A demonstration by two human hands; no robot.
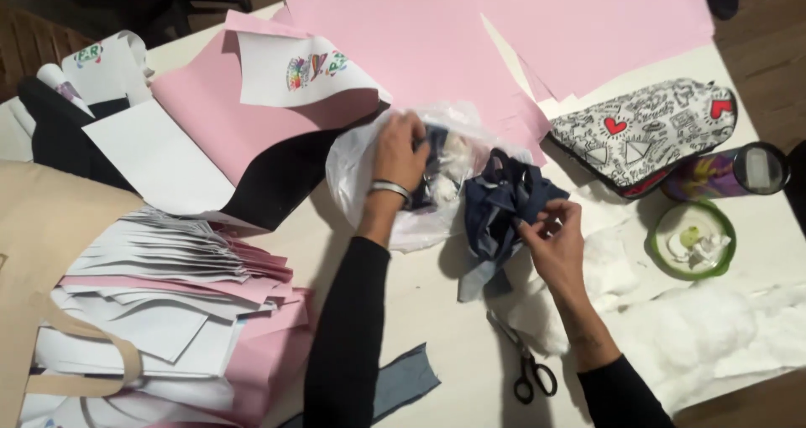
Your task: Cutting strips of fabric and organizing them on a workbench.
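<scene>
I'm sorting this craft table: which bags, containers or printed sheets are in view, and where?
Plastic bag: centre, under the left hand, translucent white, crumpled.
Pouch: upper right, white with black doodles and red hearts.
Tumbler: right, lying down, purple.
Printed sheets: upper left, white with small colourful designs.

My left hand (400,153) reaches toward the far edge of the worktop, palm down, fingers curled closed in a grip, a metal bangle at the wrist and a black sleeve down the forearm. My right hand (554,242) sits nearer the right edge, wrist bare, thumb and fingertips pinched together, sleeve pushed back.
</scene>
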